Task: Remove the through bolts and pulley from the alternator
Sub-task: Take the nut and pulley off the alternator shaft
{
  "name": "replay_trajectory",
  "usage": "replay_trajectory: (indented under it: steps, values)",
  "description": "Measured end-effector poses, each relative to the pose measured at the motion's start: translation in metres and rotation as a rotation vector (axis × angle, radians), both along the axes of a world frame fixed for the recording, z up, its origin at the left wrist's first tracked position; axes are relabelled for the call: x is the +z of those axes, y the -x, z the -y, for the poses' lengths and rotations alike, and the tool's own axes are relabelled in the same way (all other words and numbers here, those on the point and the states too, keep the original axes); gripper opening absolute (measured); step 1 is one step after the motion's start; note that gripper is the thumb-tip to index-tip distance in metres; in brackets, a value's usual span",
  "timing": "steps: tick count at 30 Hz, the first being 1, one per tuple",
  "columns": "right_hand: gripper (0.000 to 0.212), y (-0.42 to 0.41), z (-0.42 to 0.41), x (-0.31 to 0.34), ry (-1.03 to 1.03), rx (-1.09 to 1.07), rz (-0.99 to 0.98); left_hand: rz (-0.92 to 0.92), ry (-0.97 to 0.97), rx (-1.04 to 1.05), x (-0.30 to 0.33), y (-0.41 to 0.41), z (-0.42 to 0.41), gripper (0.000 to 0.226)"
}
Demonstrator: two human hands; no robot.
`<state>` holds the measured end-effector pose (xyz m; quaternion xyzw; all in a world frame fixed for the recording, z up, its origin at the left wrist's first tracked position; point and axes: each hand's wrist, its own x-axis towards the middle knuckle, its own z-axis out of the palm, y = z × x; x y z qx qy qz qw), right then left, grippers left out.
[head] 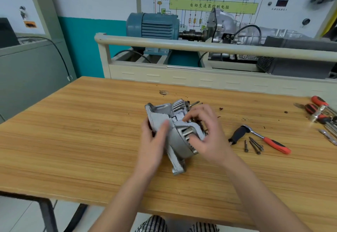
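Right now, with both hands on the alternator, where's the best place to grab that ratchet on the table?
Take the ratchet by its red handle, the end nearer the person, coming from above with the right hand. The handle lies flat on the table with bare wood either side. Its head end carries a black part, and three loose bolts lie close on the left, so approach from the right.

alternator (175, 133) on table (73, 131), bolts (253, 145) right
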<state>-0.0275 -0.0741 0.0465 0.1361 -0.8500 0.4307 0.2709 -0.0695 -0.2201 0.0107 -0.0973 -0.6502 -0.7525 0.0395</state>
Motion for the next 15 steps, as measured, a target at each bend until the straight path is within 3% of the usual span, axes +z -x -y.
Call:
replay_trajectory:
  steps: [3,6,8,12,15]
  values:
    - [0.038,0.000,-0.006,0.007,-0.054,0.078,0.075,-0.174,0.127,-0.130,-0.016,-0.014,-0.007,0.095]
    - [0.042,0.000,-0.007,0.016,-0.004,0.139,0.172,-0.177,0.262,-0.109,-0.015,-0.010,-0.008,0.122]
    - [0.044,0.000,-0.006,0.023,-0.031,0.148,0.226,-0.102,0.264,-0.119,-0.012,-0.008,-0.007,0.130]
    - [0.069,0.003,-0.010,0.038,-0.316,0.072,0.332,-0.009,0.214,-0.214,-0.007,-0.004,-0.001,0.133]
    - [0.072,0.008,-0.010,0.047,-0.314,0.062,0.384,0.015,0.232,-0.221,-0.004,-0.003,-0.002,0.124]
